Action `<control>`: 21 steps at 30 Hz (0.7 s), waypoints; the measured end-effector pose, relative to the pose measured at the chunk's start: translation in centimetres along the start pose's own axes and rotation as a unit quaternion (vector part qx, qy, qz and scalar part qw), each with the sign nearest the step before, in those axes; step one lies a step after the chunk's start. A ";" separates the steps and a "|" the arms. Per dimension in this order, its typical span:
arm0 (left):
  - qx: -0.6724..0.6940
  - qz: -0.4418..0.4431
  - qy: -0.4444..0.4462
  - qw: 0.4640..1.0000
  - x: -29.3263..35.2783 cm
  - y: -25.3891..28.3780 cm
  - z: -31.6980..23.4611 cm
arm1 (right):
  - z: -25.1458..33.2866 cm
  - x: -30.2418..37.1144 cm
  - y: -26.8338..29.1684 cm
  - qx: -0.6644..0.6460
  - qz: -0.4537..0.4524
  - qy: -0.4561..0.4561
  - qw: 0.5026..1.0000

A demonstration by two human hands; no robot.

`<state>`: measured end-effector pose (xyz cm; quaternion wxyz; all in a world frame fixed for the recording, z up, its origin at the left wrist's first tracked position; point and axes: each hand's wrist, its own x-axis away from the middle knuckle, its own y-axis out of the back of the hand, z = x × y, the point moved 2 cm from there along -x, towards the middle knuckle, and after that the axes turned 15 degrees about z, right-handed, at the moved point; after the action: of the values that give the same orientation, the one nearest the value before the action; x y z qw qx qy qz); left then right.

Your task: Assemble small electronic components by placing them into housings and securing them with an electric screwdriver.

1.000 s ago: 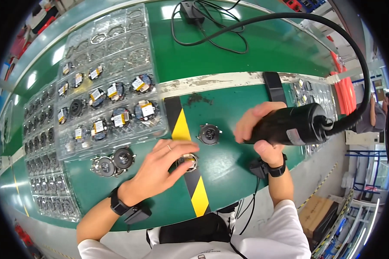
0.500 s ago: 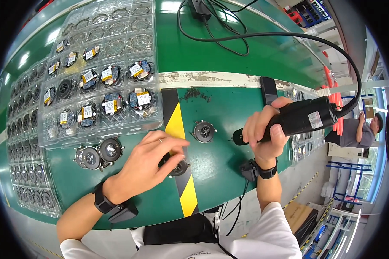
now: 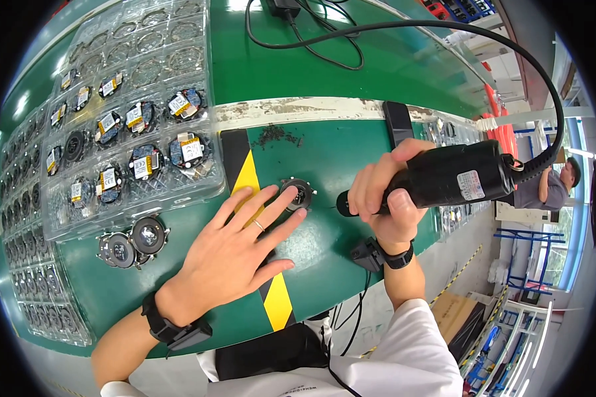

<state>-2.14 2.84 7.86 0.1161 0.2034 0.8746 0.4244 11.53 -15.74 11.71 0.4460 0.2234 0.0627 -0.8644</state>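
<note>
My left hand (image 3: pixel 235 248) lies with fingers spread over the green tabletop, its index and middle fingertips touching a round dark watch case (image 3: pixel 302 192). Gripped in my right hand (image 3: pixel 387 198) is a black corded electric screwdriver (image 3: pixel 453 173), held level with its thin bit toward the watch case and apart from it. Left of my left hand, a few more round watch cases (image 3: pixel 148 236) sit bunched together. Beyond the watch case is a scatter of tiny dark screws (image 3: pixel 276 136). Whatever lies under my left palm is hidden.
Clear plastic trays (image 3: pixel 129 217) of watch parts fill the left side. Yellow-black tape (image 3: pixel 246 173) crosses the table. A flat black block (image 3: pixel 397 124) lies at the back; the screwdriver's cable (image 3: pixel 404 24) arches overhead. Another person (image 3: pixel 556 185) is far right.
My left hand has opened out and moved right onto the watch case, covering the place of another round case. The view has shifted slightly; the screwdriver stays in my right hand.
</note>
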 end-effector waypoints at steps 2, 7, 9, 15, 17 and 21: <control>-0.033 0.010 0.006 0.999 0.0 -0.5 -0.2 | 0.2 0.1 0.1 -0.033 0.002 0.019 0.999; -0.056 0.083 -0.058 0.993 0.7 -1.1 -0.2 | 1.1 0.7 -0.5 -0.149 -0.044 0.040 0.987; -0.071 0.095 -0.072 0.990 0.8 -1.2 -0.4 | 0.9 0.5 -0.8 -0.152 -0.016 0.054 0.987; -0.032 0.095 -0.071 0.992 0.6 -1.1 0.1 | 1.1 0.4 -2.4 -0.100 0.042 0.039 0.993; -0.013 0.096 -0.068 0.993 0.5 -1.1 0.3 | 1.0 0.2 -2.7 -0.098 0.037 0.027 0.994; -0.006 0.082 -0.060 0.995 0.4 -1.2 0.2 | 0.8 -0.1 -2.6 -0.088 0.028 0.009 0.996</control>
<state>-2.72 2.53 6.77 0.1346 0.2984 0.8439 0.4250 9.23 -14.36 12.26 0.4877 0.1926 0.1356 -0.8406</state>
